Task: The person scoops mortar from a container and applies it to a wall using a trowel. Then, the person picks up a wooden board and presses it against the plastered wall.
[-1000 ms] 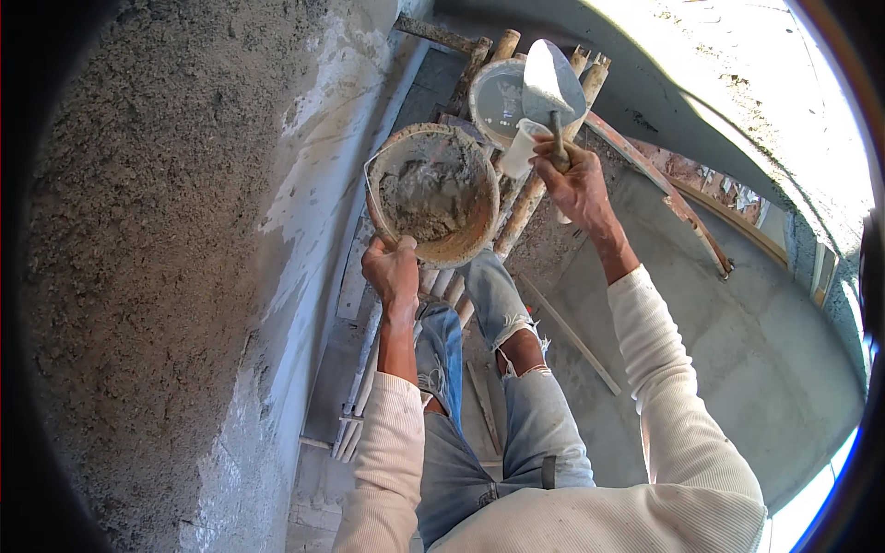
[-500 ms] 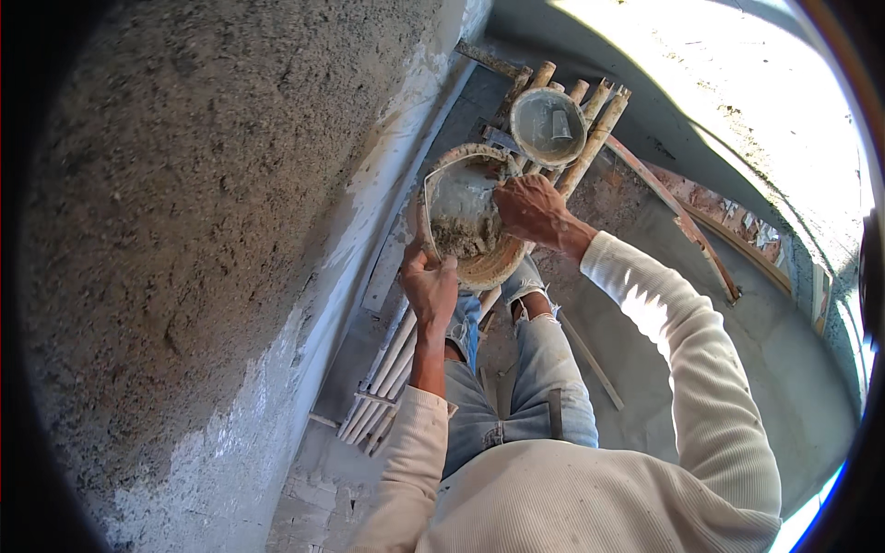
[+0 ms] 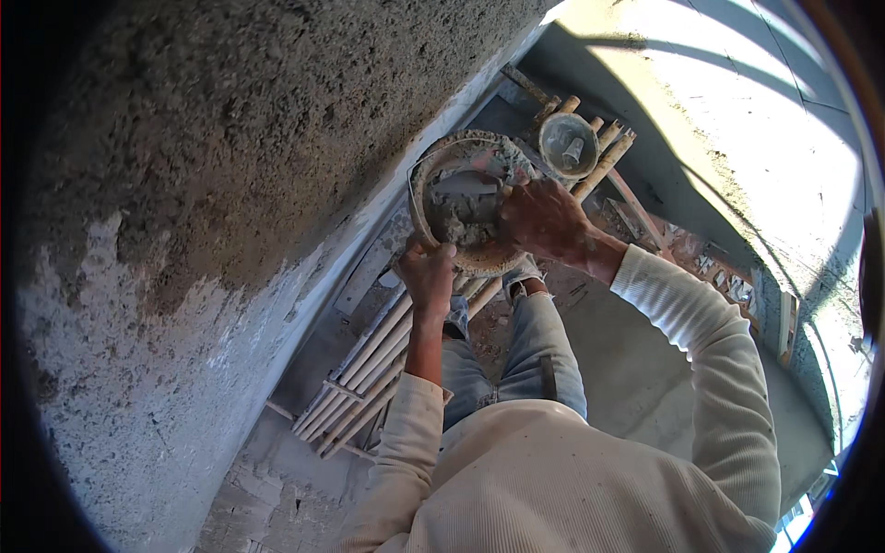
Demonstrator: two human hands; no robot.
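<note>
Bucket (image 3: 486,264) of wet mortar (image 3: 472,234), crusted round the rim, out in front of the body above bamboo poles (image 3: 364,369). Gripped at the near-left rim by the left hand (image 3: 429,278), with thumb over the edge and fingers curled against the outer wall. Reached into from the right by the right hand (image 3: 546,219), closed in a fist around the handle of a trowel (image 3: 466,205), mostly hidden by the knuckles, with grey blade inside the bucket. Just beyond, on the poles, a smaller bucket (image 3: 548,138) with a translucent cup (image 3: 573,151) inside.
</note>
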